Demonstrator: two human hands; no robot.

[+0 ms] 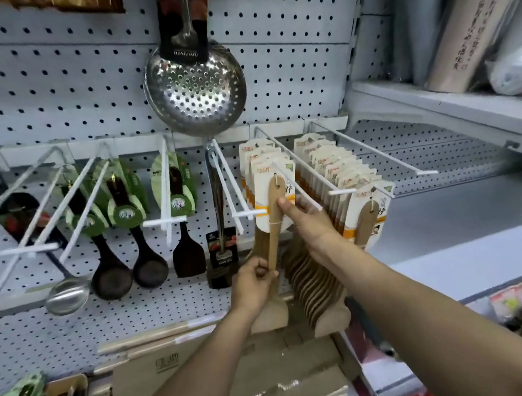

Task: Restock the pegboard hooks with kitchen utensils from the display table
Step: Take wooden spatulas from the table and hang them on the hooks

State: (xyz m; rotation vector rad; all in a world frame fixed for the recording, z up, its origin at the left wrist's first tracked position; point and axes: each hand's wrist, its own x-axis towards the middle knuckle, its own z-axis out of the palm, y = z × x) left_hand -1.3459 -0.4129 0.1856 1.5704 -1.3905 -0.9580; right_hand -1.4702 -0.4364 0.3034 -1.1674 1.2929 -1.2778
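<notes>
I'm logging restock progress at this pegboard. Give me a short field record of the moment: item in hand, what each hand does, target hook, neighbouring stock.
item: wooden spatula on a white backing card
left hand: grips the spatula's lower handle
right hand: pinches the card near its top
target hook: already carries several carded spatulas
right neighbour: full row of spatulas
left neighbour: dark wooden spoons
above: steel skimmer

Skimmer [195, 91] handle cut off; card print [258, 169] illegible.
</notes>
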